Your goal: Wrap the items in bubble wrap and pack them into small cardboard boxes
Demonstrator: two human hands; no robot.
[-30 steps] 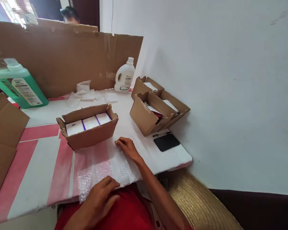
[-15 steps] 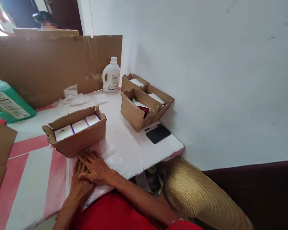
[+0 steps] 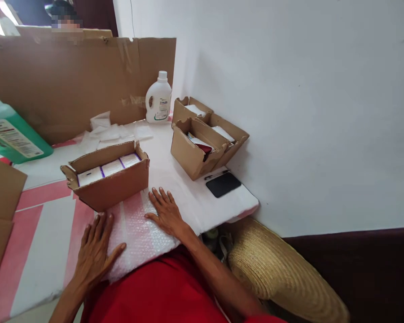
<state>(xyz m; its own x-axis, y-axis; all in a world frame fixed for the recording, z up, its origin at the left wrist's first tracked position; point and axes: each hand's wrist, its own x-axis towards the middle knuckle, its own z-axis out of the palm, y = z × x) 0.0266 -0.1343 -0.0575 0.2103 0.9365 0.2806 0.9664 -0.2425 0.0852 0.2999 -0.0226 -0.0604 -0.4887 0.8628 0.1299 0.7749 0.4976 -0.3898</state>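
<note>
A sheet of bubble wrap [image 3: 139,233] lies flat at the near edge of the desk [image 3: 43,251], over its pink and white cover. The left hand [image 3: 96,249] rests palm down on the sheet's left edge, and the right hand [image 3: 164,211] rests on its far right part. Both are open with fingers spread, gripping nothing. Directly behind the wrap, and touching its far edge, stands an open cardboard box [image 3: 116,190], which blocks the way further across the desk. A tall cardboard sheet [image 3: 70,80] stands upright along the back, and the top of another person's head [image 3: 64,11] shows above it. In front of it lie some crumpled white wipes [image 3: 103,132], with a white bottle [image 3: 158,98] at its right end and a green bottle [image 3: 13,139] lying tilted at the far left. More brown cardboard [image 3: 0,202] leans in from the left. Near the wall to the right, a black phone [image 3: 222,184] lies flat with a pen [image 3: 216,175] just behind it. A straw hat [image 3: 283,273] sits below the desk's right corner. The open cardboard box holds a row of white packets [image 3: 109,168] with purple edges, packed side by side. A cluster of smaller open cartons [image 3: 188,159] stands beside the wall. They hold white packets, and the nearest also holds a dark red item [image 3: 204,148].
</note>
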